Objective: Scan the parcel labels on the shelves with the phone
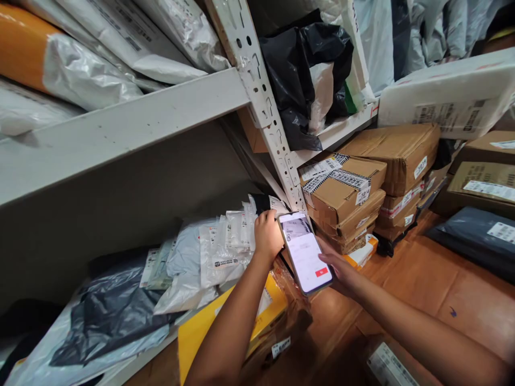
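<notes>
My right hand point(338, 267) holds a smartphone point(302, 252) upright and tilted, its thumb near the red button on the lit screen. The screen shows a camera picture at the top and a white panel below. My left hand point(268, 234) is beside the phone's upper left edge, at the row of small white packets point(237, 230) on the lower shelf. Its fingers are curled, and what they grip is hidden. A yellow parcel point(193, 332) and a brown taped box point(287, 316) are beneath my left forearm.
A white perforated post point(261, 86) and shelf edge point(120, 128) stand close above my hands. Labelled cartons point(341, 187) are stacked to the right. Dark plastic parcels lie on the lower shelf point(116, 311) and on the brown floor point(475, 236). Bagged parcels point(156, 37) fill the upper shelf.
</notes>
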Motion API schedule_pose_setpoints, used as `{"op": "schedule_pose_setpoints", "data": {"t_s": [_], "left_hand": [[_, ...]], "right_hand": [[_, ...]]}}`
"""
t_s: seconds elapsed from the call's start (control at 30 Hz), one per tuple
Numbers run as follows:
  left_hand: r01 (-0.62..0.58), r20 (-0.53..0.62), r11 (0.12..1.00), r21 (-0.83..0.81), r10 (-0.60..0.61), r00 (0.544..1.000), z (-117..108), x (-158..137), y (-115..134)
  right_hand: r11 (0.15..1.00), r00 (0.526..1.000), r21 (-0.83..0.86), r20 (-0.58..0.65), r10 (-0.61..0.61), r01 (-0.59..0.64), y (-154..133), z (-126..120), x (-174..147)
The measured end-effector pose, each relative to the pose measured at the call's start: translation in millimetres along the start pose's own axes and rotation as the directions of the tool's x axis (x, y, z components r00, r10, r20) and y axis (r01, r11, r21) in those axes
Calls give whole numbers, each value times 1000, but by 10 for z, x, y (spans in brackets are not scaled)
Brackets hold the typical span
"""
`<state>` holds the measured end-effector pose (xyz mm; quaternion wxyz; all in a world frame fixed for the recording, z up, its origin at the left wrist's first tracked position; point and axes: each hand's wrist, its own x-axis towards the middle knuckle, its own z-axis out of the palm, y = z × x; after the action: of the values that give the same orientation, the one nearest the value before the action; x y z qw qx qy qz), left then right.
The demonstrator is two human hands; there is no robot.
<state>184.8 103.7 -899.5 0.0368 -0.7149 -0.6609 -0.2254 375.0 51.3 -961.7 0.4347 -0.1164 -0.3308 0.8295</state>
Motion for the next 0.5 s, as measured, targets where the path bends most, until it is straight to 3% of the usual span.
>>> {"op": "schedule_pose_setpoints", "data": {"t_s": [0.07,0.13,0.23,0.37,0.43,0.5], "left_hand": [[-86,44,980,179,79,996,-20,40,-2],[-118,2,956,269,122,992,-50,41,39],[-57,-128,951,305,100,987,-117,-50,173],[-19,-128,933,360,69,989,-225,-150,357],[7,-130,926,378,46,990,-264,-30,375],[25,-53,919,394,-5,999,-278,246,328]], "right_hand": [[999,999,3,-24,45,-45,-45,-68,-191],[995,994,20,-44,98,-97,-109,-93,-398],[980,976,39,-95,197,-194,-233,-108,-709],[956,940,11,-182,289,-292,-392,-245,-1129],[954,926,-5,-242,291,-301,-427,-367,-1352],[950,905,-4,-303,298,-313,-420,-484,-1562]]}}
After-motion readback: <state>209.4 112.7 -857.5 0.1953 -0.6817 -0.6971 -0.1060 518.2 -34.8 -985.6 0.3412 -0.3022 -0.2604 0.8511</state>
